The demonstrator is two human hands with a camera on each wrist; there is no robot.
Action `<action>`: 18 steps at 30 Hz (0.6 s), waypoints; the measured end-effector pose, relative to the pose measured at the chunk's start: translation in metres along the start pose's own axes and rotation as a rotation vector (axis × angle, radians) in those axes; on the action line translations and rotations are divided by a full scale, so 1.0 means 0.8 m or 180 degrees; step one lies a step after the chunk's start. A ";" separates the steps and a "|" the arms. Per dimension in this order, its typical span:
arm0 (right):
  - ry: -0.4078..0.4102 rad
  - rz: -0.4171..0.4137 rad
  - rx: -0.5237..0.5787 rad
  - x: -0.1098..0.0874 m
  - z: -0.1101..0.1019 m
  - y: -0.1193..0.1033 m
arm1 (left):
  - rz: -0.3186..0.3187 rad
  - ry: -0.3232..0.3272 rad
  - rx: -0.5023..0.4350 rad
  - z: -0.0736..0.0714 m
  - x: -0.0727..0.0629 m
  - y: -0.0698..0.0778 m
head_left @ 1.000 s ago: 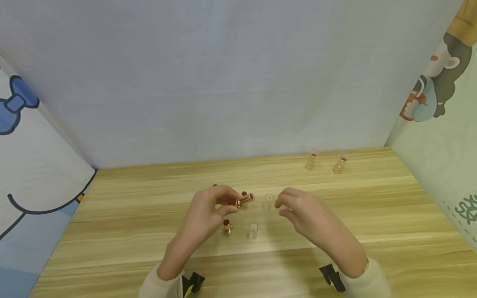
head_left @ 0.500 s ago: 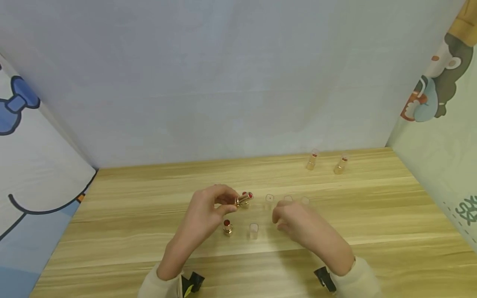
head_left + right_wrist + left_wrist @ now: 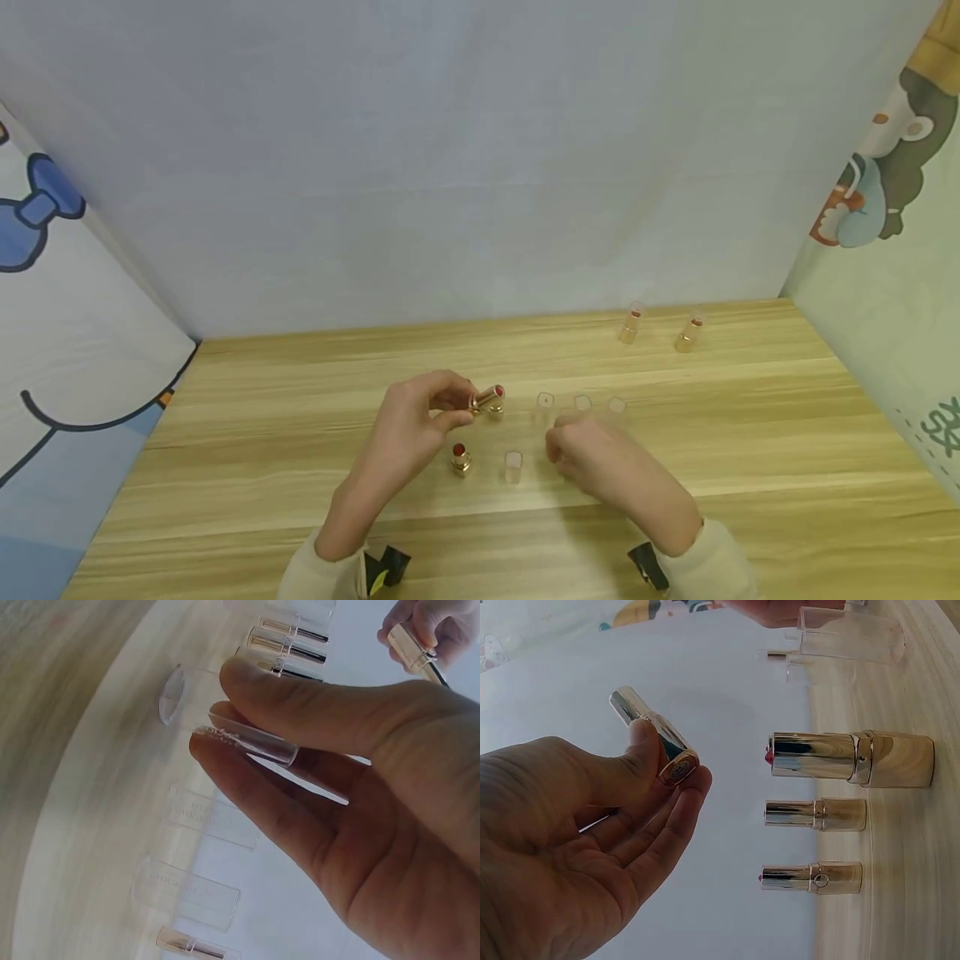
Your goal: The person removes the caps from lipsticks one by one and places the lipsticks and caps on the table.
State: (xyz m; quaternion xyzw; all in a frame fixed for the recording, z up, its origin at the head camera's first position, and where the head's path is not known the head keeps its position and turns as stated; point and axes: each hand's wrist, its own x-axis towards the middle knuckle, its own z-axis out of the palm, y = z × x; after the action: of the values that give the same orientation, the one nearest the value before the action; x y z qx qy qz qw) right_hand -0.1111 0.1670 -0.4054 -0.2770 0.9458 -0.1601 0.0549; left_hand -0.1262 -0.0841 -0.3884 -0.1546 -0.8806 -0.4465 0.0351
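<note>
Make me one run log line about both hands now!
left hand: holds uncapped lipstick | right hand: pinches clear cap | table: two capped lipsticks

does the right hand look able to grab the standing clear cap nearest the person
Probably not yet: the right hand pinches another clear cap. The way to the nearest standing cap otherwise looks free, with nothing between them in the head view.

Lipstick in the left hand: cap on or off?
Off: the lipstick shows its metallic tube bare in the left wrist view; the right hand pinches a clear cap.
</note>
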 end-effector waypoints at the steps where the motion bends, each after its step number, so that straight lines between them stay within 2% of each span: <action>1: 0.0012 -0.0004 -0.0012 0.000 0.001 0.000 | -0.0009 -0.0002 -0.0018 0.000 0.001 -0.001; 11: 0.0055 -0.0009 -0.0233 0.000 0.004 0.000 | -0.0107 -0.0016 -0.0106 -0.003 0.004 -0.005; 18: -0.0060 0.0128 -0.0124 0.000 0.008 -0.003 | -0.0157 0.0036 -0.0201 -0.003 0.001 -0.010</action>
State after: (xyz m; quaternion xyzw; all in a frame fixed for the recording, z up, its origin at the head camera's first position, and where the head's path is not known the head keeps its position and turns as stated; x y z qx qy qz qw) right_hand -0.1088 0.1636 -0.4110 -0.2605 0.9536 -0.1379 0.0617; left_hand -0.1293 -0.0901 -0.3930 -0.1313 -0.8695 -0.4756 0.0242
